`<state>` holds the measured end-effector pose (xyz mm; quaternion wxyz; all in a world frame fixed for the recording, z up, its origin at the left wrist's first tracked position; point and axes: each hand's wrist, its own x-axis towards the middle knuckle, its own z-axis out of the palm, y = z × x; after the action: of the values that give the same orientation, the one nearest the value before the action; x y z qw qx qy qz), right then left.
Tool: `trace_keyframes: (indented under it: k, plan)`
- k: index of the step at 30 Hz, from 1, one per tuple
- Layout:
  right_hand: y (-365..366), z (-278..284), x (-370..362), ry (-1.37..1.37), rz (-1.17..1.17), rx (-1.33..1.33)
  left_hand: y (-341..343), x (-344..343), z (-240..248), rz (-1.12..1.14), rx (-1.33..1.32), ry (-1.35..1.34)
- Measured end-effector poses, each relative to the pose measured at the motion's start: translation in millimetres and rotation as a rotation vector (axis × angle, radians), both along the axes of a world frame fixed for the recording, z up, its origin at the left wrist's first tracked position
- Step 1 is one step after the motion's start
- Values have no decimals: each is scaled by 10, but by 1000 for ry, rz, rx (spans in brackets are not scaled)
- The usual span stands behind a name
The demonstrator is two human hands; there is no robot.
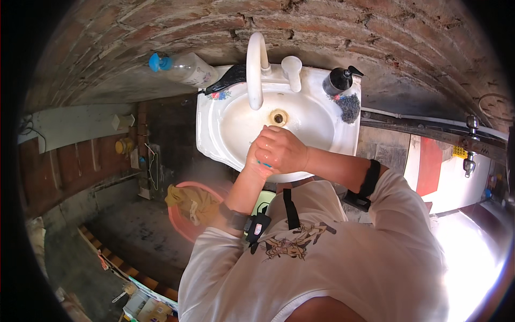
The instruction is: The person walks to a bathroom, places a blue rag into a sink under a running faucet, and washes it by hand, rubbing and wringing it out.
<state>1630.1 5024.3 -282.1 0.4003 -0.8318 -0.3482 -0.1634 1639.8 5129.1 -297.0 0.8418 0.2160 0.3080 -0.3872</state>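
My two hands are pressed together over the near side of the white washbasin (212,129). My right hand (284,147) lies on top, its fingers closed round my left hand (256,155), which is mostly covered. The skin looks wet. A small bright blue bit (264,163) shows between the hands; what it is I cannot make out. Just beyond them is the basin's drain (278,117). Above it arches a white faucet spout (254,75), with a white lever handle (292,72) to its right. No water stream shows.
On the basin's rim stand a black pump bottle (338,81), a dark scouring pad (350,109), a black bag (230,79) and a clear bottle with a blue cap (188,70). A brick wall (343,27) rises behind. A pink tub (182,228) with brown cloth sits low at left.
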Motion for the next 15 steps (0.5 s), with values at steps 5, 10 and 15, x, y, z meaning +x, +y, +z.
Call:
trace_keyframes:
  k: [5, 10, 15]
  plan:
    - [109, -145, 39, 130, -336, 153, 204, 125, -289, 68, 169, 9]
    - [63, -311, -71, 1072, -567, 970, 138, 142, -273, 196, 834, -609]
    - [162, -119, -132, 1660, -435, 1783, 61, -87, -77, 80, 1259, -1475]
